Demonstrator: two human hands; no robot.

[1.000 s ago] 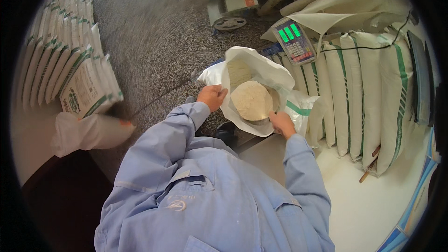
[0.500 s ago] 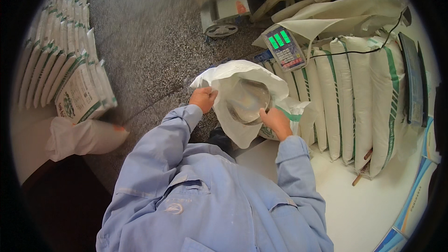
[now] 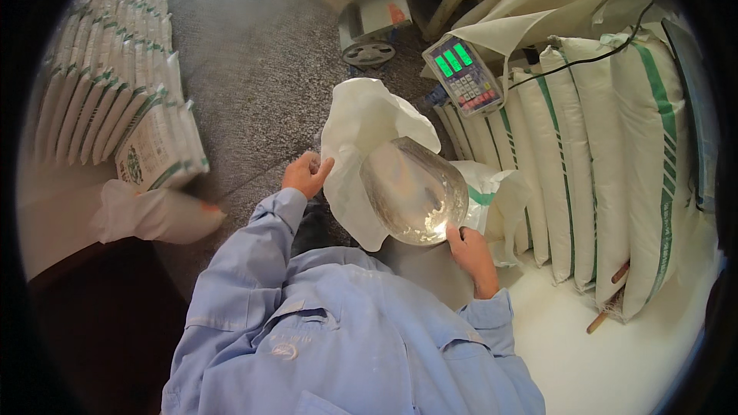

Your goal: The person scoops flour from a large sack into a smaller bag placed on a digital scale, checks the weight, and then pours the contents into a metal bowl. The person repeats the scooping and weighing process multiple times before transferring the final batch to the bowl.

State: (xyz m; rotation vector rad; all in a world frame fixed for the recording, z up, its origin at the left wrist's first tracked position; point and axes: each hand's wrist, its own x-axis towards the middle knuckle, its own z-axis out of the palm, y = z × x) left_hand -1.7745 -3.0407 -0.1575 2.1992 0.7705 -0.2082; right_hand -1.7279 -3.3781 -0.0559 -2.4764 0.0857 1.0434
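An open white woven bag stands in front of me with its mouth spread. My left hand is closed at the bag's left edge, the thumb against the rim. A large, shiny metal scoop is tilted over the right side of the mouth, with white powder clinging inside near its rounded end. My right hand grips the scoop at that near end; the fingers underneath are hidden. Another white bag with a green band sits just right of the scoop. The inside of the open bag is largely hidden.
Filled white sacks stand in a row on the right. A weighing display with green digits is beside them, its black cable running over the sacks. Stacked flat bags line the left. A wheeled grey base is ahead.
My right hand has drawn the metal scoop up and toward me, partly out of the bag's mouth. The left hand has shifted left and slightly down along the bag's edge.
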